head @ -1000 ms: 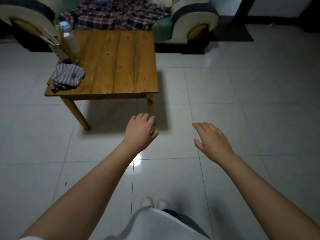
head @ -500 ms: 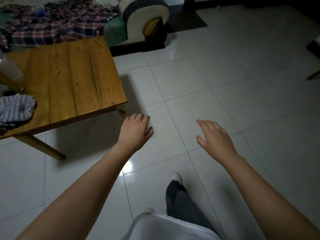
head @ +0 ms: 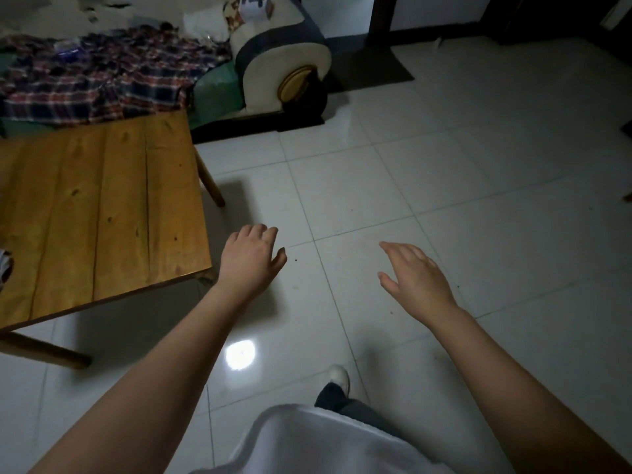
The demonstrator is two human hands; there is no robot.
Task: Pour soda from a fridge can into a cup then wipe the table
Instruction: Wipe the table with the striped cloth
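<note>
Task barely starting, by my read. Left hand [head: 251, 260] and right hand [head: 415, 278] are hanging empty over the floor [head: 444, 200], fingers relaxed. No can, cup or fridge showing. Tabletop [head: 102, 206] sitting just left, unwiped. Everything is remaining: fetching, pouring, wiping.

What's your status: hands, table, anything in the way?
Both hands empty: left hand loosely curled, right hand open, over the floor. Wooden table to the left, untouched; no can or cup in view. Tiled floor ahead unobstructed.
</note>
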